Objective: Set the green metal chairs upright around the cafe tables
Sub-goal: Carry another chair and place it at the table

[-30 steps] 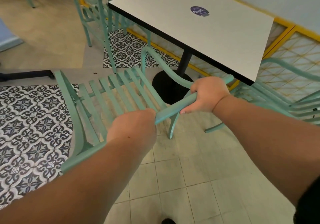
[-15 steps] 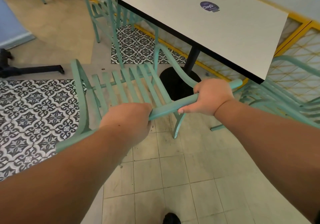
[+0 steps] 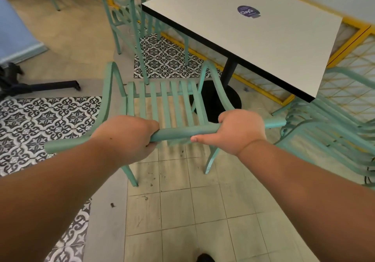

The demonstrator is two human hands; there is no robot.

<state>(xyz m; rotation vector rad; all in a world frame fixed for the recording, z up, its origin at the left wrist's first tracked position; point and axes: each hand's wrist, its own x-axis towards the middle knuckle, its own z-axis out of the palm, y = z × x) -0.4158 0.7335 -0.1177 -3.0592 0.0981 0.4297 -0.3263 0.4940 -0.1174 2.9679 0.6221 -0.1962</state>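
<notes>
1. Left hand (image 3: 125, 136): fingers curled fully round the rail (image 3: 182, 134) at the top of the chair (image 3: 162, 103), knuckles up, left of the rail's middle.
2. Right hand (image 3: 239, 132): wrapped round the same rail, right of its middle, thumb lying along the near side. A short bare stretch of rail shows between the two hands.
3. Chair: upright, just ahead of and below both hands, seat slats up, an armrest on each side.
4. Chair stands at the near-left side of the table (image 3: 253, 38), front towards it, right armrest beside the black base (image 3: 219, 99). The seat is not under the top.
5. Near legs reach the tiled floor (image 3: 203, 211); cannot tell whether they bear weight.
6. Second chair (image 3: 125, 18) at the table's far-left side; stack (image 3: 334, 140) of chairs at the table's right, below its near corner.
7. Purple sticker (image 3: 248, 11) on the table top.
</notes>
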